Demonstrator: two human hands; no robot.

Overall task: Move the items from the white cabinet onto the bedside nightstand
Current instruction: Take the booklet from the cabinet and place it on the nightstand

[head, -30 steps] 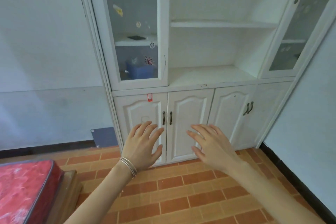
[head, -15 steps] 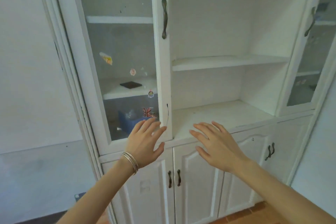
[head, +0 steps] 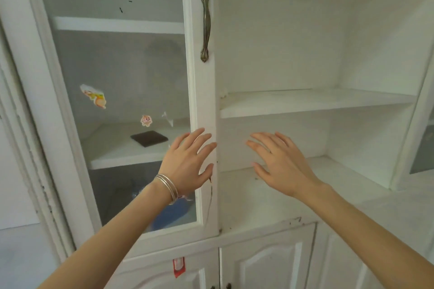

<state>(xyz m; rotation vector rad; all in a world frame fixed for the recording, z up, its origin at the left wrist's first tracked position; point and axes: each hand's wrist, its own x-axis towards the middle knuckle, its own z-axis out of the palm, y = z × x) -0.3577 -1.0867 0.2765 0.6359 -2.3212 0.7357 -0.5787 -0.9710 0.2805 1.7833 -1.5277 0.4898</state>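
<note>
Both hands are raised before the white cabinet, holding nothing. The left hand, fingers straight and spread, hovers at the free edge of the glass door, well below its metal handle; whether it touches the frame cannot be told. The right hand, fingers likewise spread, sits in front of the open shelves, which show nothing to carry. The task's things lie behind the glass: a dark flat item on the middle shelf and a blue item below it, half hidden by the wrist with its silver bangles. The shut door probably has to open first, which would explain the left hand's position. Stickers dot the glass, the white paint looks scuffed, a red tag hangs above the lower doors, and the nightstand is out of view.
</note>
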